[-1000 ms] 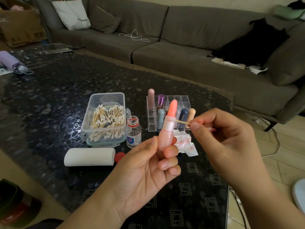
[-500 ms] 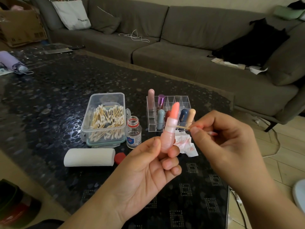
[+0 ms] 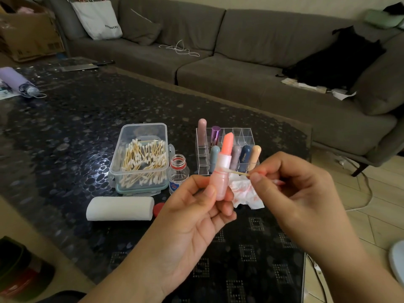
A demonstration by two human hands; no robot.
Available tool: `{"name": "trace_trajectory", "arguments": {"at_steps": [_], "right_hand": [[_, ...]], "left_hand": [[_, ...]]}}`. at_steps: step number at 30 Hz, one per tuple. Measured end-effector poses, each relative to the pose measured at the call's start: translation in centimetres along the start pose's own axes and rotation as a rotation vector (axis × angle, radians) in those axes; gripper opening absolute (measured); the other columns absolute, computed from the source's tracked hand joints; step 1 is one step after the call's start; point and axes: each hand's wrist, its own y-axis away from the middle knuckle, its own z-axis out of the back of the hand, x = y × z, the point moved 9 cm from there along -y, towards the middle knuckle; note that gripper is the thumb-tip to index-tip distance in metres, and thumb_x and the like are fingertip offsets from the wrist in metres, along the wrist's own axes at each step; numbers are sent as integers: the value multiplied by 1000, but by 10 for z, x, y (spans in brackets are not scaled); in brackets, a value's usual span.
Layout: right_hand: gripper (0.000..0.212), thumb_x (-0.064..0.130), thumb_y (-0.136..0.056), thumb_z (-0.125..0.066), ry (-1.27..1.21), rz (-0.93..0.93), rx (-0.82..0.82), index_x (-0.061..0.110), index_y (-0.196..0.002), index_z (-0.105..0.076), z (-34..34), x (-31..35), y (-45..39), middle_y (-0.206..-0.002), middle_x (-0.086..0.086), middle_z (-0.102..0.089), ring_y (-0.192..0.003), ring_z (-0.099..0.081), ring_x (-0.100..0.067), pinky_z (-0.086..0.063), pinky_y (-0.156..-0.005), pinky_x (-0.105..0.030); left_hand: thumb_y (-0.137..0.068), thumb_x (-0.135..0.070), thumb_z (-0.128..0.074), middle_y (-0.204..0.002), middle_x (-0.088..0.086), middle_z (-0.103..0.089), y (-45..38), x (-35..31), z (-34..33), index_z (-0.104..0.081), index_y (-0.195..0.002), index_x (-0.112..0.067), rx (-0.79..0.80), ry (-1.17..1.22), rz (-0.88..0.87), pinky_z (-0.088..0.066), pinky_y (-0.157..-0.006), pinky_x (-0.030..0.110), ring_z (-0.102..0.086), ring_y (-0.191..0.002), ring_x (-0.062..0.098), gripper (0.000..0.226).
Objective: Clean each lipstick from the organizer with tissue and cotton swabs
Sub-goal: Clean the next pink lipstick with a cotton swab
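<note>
While the dark table [image 3: 65, 132] is carrying the swab box [image 3: 140, 156] and the clear organizer [image 3: 227, 149], the left hand [image 3: 192, 217] is gripping the open pink lipstick [image 3: 223, 171] upright above the stained tissue [image 3: 244, 191], fingers curled round its base. The right hand [image 3: 290, 186] is pinching a cotton swab [image 3: 237, 171], whose tip is touching the lipstick's collar.

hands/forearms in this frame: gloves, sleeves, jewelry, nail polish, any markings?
Both bare. The left hand and right hand show no gloves, rings, watch or bands. Forearms are uncovered to the frame edge, no sleeves in view. Nails short, no evident polish. No markings visible.
</note>
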Motion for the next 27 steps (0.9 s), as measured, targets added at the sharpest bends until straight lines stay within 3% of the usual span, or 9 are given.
{"name": "trace_trajectory", "arguments": {"at_steps": [3,9,15,19,24,27], "right_hand": [[8,18,-81,-63,-2,15,-40,18,-73,-64,5,2,-1,-56,13,-50,-52,-43,-2,-35,-52,-8],[10,18,-80,-66,36,23,24,21,-71,-62,-4,2,0,-55,11,-51,-49,-41,-1,-33,-51,-7],[9,21,-81,-64,28,18,-40,23,-73,-64,3,1,-1,-58,9,-50,-53,-45,-2,-35,-53,-7],[10,29,-78,-64,45,38,38,21,-72,-62,-7,4,1,-56,8,-50,-50,-42,-1,-33,-52,-6],[10,23,-81,-66,23,22,-39,21,-72,-63,2,2,-1,-55,12,-48,-50,-42,-3,-33,-52,-7],[12,32,-80,-63,78,56,-4,22,-74,-62,-5,6,2,-56,8,-48,-49,-42,-2,-33,-52,-7]], "left_hand": [[-69,-13,-65,-75,10,-64,3,-7,2,-70,-73,-16,-92,-127,-64,-54,-67,25,-61,-65,16,7],[-68,-19,-67,-79,4,-68,7,-17,3,-69,-73,-24,-150,-315,-156,-53,-72,23,-64,-72,15,7],[-68,-21,-67,-79,1,-70,8,-22,4,-68,-72,-30,-183,-392,-211,-53,-74,23,-65,-73,13,10],[-68,-20,-67,-81,0,-70,9,-23,4,-68,-72,-31,-185,-408,-215,-52,-70,20,-66,-74,12,11],[-68,-15,-67,-80,-2,-70,9,-23,5,-67,-71,-30,-195,-399,-238,-51,-67,17,-66,-74,8,15],[-67,-16,-68,-79,-6,-69,10,-25,8,-65,-74,-27,-220,-427,-273,-51,-68,16,-66,-75,6,13]]}}
